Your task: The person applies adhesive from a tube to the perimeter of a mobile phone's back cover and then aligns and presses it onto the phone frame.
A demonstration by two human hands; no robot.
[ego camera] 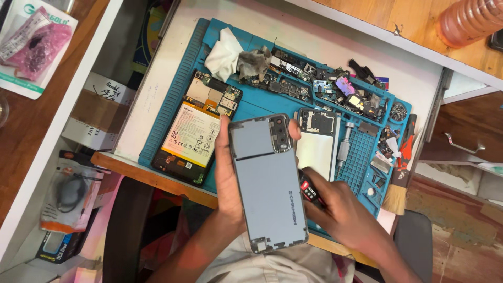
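Observation:
My left hand [226,178] grips a grey phone back cover [268,181] from behind, its inner side facing me and the camera cut-out at the top. My right hand [340,209] is closed around a small black and red tube [309,189] whose tip touches the cover's right edge. Left of the cover, an opened phone [194,133] with its battery and circuit boards showing lies on the blue repair mat [251,107]. A second opened phone body [317,141] lies just right of the cover.
A white cloth [222,52] and a dirty grey rag [254,63] lie at the mat's top. Several loose phone parts [335,89] fill the mat's trays. A brush [401,178] sits at the right edge. An orange bottle [469,21] stands on the wooden shelf.

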